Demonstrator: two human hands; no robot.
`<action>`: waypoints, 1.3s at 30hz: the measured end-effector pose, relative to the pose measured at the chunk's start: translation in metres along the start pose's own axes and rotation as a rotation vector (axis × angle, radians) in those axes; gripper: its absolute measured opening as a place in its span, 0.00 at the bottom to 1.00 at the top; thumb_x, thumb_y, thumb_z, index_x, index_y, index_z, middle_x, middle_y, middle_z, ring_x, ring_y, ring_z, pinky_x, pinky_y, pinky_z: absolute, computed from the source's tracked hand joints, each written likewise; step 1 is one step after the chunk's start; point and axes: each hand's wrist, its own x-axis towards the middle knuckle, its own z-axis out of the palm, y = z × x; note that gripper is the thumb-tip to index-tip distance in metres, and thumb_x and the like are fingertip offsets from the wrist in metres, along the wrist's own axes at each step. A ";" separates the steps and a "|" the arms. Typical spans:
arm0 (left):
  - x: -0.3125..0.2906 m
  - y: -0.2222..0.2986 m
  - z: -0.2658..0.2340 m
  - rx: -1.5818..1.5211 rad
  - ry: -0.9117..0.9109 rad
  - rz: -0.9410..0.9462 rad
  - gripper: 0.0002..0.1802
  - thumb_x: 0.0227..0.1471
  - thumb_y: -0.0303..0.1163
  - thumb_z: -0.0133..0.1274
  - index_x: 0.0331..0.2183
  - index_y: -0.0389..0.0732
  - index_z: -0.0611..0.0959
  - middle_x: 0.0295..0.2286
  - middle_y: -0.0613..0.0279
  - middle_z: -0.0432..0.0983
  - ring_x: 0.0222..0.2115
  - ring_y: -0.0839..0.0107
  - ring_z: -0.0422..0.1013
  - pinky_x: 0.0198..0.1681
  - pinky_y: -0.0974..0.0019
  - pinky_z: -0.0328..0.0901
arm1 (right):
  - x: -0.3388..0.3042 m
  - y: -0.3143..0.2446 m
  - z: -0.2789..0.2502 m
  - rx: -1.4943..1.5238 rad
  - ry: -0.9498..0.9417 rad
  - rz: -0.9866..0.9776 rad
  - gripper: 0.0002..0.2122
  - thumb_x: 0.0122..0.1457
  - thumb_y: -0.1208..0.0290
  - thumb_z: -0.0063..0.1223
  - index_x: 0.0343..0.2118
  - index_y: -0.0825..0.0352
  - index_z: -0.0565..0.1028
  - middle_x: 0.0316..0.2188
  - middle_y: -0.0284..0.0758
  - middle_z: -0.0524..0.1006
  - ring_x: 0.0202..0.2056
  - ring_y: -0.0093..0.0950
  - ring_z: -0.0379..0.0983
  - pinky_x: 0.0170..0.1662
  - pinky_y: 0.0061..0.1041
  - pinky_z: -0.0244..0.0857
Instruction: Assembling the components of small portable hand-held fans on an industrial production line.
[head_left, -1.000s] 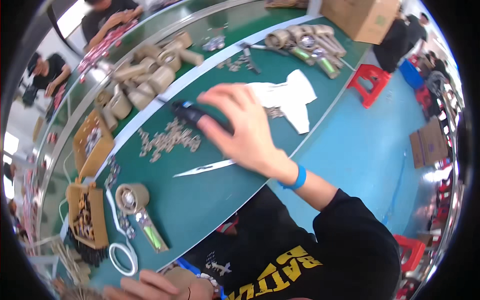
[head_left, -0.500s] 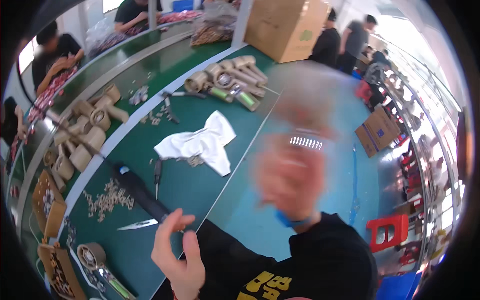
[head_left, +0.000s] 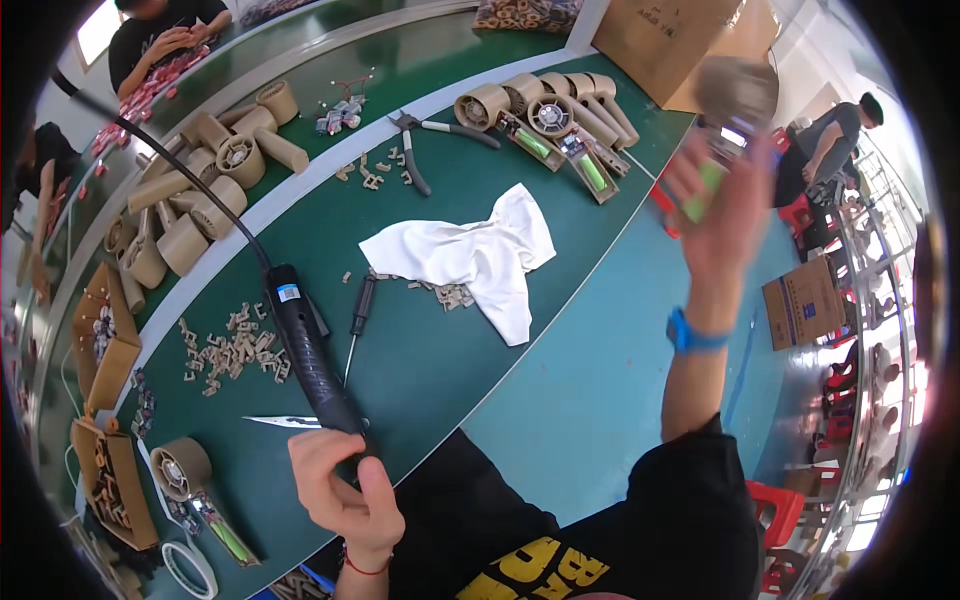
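Observation:
My right hand (head_left: 725,215), smeared by motion, is raised over the floor at the right. It grips a beige handheld fan (head_left: 735,92), whose green battery (head_left: 706,188) shows at the fingers. My left hand (head_left: 345,490) is at the table's near edge, fingers curled around the lower end of a black corded electric screwdriver (head_left: 308,355); the tip is hidden. Beside that tool are a small screwdriver (head_left: 361,308), a silver pointed tool (head_left: 275,421) partly behind it, and a pile of small beige clips (head_left: 235,350).
A white cloth (head_left: 470,250) lies mid-table near pliers (head_left: 415,150). Several fans (head_left: 550,115) stand at the back, with more housings (head_left: 190,200) at left. Open boxes (head_left: 110,355), another fan (head_left: 180,468) and a tape roll (head_left: 188,570) line the left. A large carton (head_left: 680,45) stands behind.
My right hand has moved up and to the right with the fan. The view has shifted, and my left hand stays by the electric screwdriver's lower end.

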 end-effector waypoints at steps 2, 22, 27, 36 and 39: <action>0.007 0.007 0.005 -0.015 -0.015 -0.051 0.10 0.44 0.24 0.51 0.32 0.33 0.75 0.29 0.55 0.70 0.30 0.62 0.65 0.37 0.64 0.61 | 0.071 0.035 -0.059 0.367 -0.369 0.255 0.17 0.68 0.63 0.32 0.50 0.73 0.64 0.39 0.41 0.73 0.27 0.29 0.64 0.30 0.26 0.65; 0.003 0.001 0.004 -0.012 0.015 -0.237 0.16 0.52 0.39 0.50 0.33 0.35 0.71 0.30 0.58 0.63 0.34 0.68 0.61 0.41 0.67 0.56 | 0.283 0.159 -0.174 -1.460 0.186 0.119 0.27 0.56 0.48 0.45 0.41 0.71 0.79 0.43 0.50 0.78 0.47 0.46 0.74 0.51 0.41 0.66; 0.009 0.001 0.008 -0.046 0.013 -0.232 0.16 0.52 0.39 0.50 0.33 0.35 0.72 0.31 0.57 0.64 0.34 0.67 0.61 0.40 0.66 0.56 | 0.280 0.140 -0.164 -1.686 0.355 -0.053 0.22 0.58 0.48 0.46 0.42 0.62 0.80 0.42 0.48 0.78 0.46 0.47 0.74 0.49 0.40 0.66; 0.005 0.002 0.008 -0.083 0.009 -0.199 0.13 0.52 0.35 0.50 0.35 0.34 0.72 0.32 0.59 0.64 0.34 0.69 0.60 0.40 0.69 0.55 | 0.092 0.103 -0.044 -1.365 -0.455 -0.258 0.14 0.60 0.60 0.51 0.37 0.68 0.77 0.28 0.43 0.78 0.31 0.37 0.76 0.36 0.34 0.69; 0.003 0.006 0.011 -0.091 0.016 -0.161 0.12 0.53 0.32 0.48 0.36 0.34 0.72 0.33 0.59 0.64 0.35 0.69 0.61 0.41 0.69 0.56 | 0.089 0.123 -0.044 -1.423 -0.363 -0.252 0.13 0.62 0.62 0.44 0.35 0.69 0.73 0.26 0.48 0.77 0.29 0.44 0.76 0.34 0.43 0.68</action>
